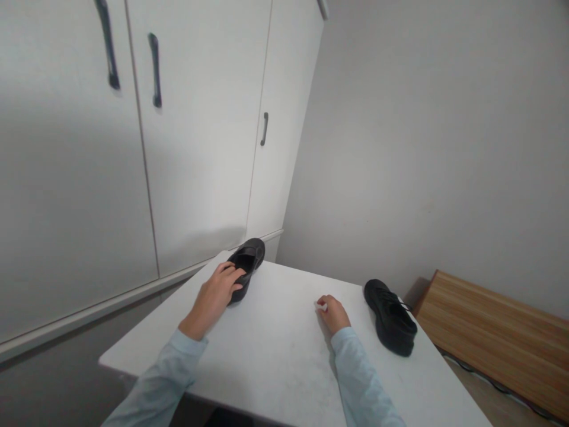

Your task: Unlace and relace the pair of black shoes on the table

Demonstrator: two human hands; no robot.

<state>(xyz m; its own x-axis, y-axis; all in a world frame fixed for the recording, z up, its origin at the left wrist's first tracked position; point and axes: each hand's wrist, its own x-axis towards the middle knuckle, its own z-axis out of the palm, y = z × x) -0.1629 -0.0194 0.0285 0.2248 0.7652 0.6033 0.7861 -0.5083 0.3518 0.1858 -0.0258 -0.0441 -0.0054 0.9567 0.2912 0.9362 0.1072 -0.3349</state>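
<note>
At the far left corner of the white table (284, 350), a black slip-on-style shoe (254, 251) points its toe away from me. My left hand (217, 293) is closed on its heel end, with fingers reaching into the opening. My right hand (333, 313) rests over the middle right of the table, pinching a small white object (320, 306) whose kind I cannot make out. To the right of that hand stands a black lace-up shoe (389, 317), upright, toe pointing away and to the left, touched by neither hand.
White cabinet doors (200, 148) with dark handles (155, 70) rise behind the table's left side. A plain grey wall (422, 148) is at the back right. Beyond the right table edge is a wood-grain board or furniture piece (493, 326), with a cable along its lower edge.
</note>
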